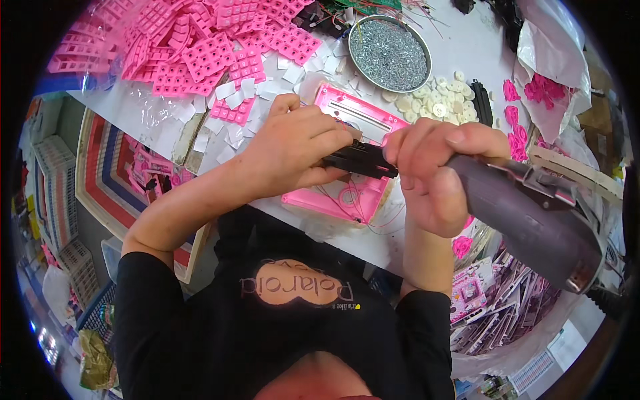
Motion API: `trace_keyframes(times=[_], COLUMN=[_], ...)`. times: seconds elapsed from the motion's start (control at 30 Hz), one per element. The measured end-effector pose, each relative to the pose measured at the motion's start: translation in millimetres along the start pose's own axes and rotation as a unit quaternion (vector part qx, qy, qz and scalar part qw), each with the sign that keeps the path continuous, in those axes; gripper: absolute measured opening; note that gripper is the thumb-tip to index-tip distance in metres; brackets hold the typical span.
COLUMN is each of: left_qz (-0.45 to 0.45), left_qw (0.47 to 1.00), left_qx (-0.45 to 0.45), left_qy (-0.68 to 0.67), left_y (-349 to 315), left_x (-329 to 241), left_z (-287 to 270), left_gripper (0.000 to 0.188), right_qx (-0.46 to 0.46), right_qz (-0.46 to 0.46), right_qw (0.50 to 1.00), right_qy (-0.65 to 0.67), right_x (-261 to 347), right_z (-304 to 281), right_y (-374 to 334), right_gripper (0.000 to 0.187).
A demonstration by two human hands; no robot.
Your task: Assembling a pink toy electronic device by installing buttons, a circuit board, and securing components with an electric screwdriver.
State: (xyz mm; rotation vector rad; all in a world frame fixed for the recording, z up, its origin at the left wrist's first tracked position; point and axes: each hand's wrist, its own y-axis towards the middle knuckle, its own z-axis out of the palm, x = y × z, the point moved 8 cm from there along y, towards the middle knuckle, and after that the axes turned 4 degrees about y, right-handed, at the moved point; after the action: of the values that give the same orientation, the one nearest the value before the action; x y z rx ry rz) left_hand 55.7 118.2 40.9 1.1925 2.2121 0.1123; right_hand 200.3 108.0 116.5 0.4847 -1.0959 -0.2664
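My left hand [300,143] is closed, its fingers and thumb pinching a long black plastic part [363,160] over an open pink plastic housing [320,205]. Thin red wires loop out of the housing beside a small round part. My right hand [437,167] wraps around the front end of a dark grey electric screwdriver [527,213], whose body slants down to the right. The right fingers are close by the black part's right end. The screwdriver's tip is hidden behind my fingers.
Pink keypads [207,57] lie heaped at the far left among white paper pieces. A round metal dish of screws [390,53] stands at the back, near cream-coloured discs [443,100]. Pink rose-shaped pieces [517,143] lie at right. A striped basket [107,160] holds pink parts at left.
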Motion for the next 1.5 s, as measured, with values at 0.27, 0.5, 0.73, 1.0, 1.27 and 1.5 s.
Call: trace_keyframes(times=[0.27, 0.5, 0.73, 1.0, 1.27, 1.5], left_qz=[-0.004, 0.021, 0.037, 0.024, -0.133, -0.134], left_qw=[1.0, 0.998, 0.996, 0.999, 0.96, 0.971], left_qx=[-0.008, -0.005, 0.015, -0.03, -0.104, -0.102], left_qy=[-0.013, -0.058, -0.075, -0.012, -0.224, -0.172], left_y=[-3.4, -3.9, -4.5, -6.8, -20.6, -26.8], left_x=[2.4, -0.2, 0.4, -2.9, 25.8, 22.3], left_z=[0.9, 2.2, 3.6, -4.4, -4.3, 4.3], left_gripper=[0.054, 0.05, 0.044, 0.047, 0.069, 0.064], right_qx=[0.051, 0.083, 0.128, 0.131, 0.184, 0.029], right_qz=[0.006, 0.01, 0.002, 0.257, 0.066, 0.444], right_qw=[0.999, 0.995, 0.978, 0.882, 0.831, 0.78], right_qy=[-0.012, -0.055, -0.163, -0.371, -0.521, -0.441], right_x=[-9.2, -13.1, -22.1, -28.5, -24.8, -60.3], right_z=[9.8, 20.1, 22.9, -18.5, -26.5, -78.4], right_y=[-1.7, 0.2, -0.6, -28.3, -32.3, -24.5], right_gripper=[0.031, 0.025, 0.028, 0.085, 0.037, 0.036])
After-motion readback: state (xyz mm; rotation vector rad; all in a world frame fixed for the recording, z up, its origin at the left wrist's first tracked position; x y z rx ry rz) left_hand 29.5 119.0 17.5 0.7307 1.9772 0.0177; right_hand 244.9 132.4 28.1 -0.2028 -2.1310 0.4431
